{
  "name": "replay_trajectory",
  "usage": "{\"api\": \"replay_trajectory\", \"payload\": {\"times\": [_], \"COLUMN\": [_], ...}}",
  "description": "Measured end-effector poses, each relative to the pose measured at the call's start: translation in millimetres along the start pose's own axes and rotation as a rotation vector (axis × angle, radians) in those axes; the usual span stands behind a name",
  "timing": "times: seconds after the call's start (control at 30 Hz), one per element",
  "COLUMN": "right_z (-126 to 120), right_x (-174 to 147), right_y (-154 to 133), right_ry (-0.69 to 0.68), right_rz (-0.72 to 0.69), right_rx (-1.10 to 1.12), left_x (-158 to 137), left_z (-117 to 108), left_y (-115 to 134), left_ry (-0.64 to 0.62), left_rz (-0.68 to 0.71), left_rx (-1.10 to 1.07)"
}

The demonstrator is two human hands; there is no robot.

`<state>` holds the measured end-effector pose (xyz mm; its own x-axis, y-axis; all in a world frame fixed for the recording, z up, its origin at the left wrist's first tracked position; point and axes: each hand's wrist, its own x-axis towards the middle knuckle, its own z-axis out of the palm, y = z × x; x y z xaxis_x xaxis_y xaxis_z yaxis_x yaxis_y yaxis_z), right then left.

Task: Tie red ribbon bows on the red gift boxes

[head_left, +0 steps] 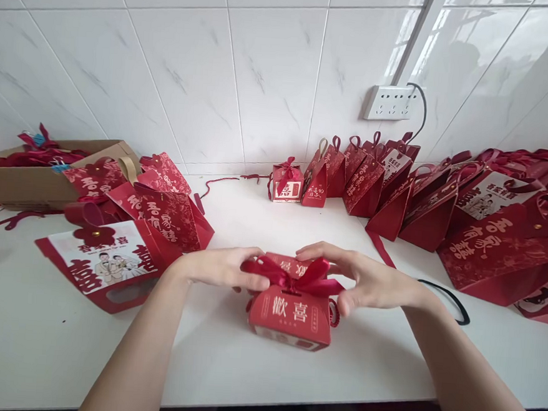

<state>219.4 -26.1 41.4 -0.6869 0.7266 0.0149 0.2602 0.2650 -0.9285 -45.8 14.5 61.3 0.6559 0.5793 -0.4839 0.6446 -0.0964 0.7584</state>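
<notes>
A small red gift box with pale Chinese characters and a red satin bow on top sits in front of me at the middle of the table. My left hand is closed around its left end, the thumb lying by the bow's left loop. From the other side my right hand curves around the right end. Its index fingertip touches the far top edge, and its thumb is by the red side cord. The box's underside and some fingertips are hidden.
Red triangular gift bags crowd the right side. More bags stand left, beside a cardboard box of ribbons. Another bowed box is near the tiled wall, below a power strip. A black cord lies right.
</notes>
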Motion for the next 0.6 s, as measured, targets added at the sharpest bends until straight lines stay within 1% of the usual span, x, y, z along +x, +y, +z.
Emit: {"api": "replay_trajectory", "payload": {"times": [0.07,0.13,0.17,0.23,0.3,0.4,0.5,0.6], "right_z": [-1,1,3,6,7,3,-2,-2], "right_x": [-1,-2,-2,-2,-3,-7,-10,-9], "right_y": [2,3,4,4,3,1,4,8], "right_ry": [-0.125,-0.184,-0.192,-0.176,-0.157,-0.138,-0.127,-0.128], "right_rz": [0.075,0.162,0.181,0.159,0.093,0.042,0.058,0.049], "right_rx": [-0.04,-0.058,-0.048,-0.012,-0.006,-0.07,-0.109,-0.156], "left_x": [-4,-5,-5,-2,1,6,10,14], "left_z": [-1,0,1,3,4,4,5,7], "left_y": [0,-2,-3,-6,-9,-10,-7,-5], "left_ry": [-0.044,-0.027,-0.017,-0.001,-0.01,-0.027,0.011,0.086], "left_rz": [-0.006,0.026,0.052,0.108,0.163,0.254,0.327,0.328], "left_rx": [0.005,0.016,0.021,0.01,-0.045,-0.176,-0.259,-0.255]}}
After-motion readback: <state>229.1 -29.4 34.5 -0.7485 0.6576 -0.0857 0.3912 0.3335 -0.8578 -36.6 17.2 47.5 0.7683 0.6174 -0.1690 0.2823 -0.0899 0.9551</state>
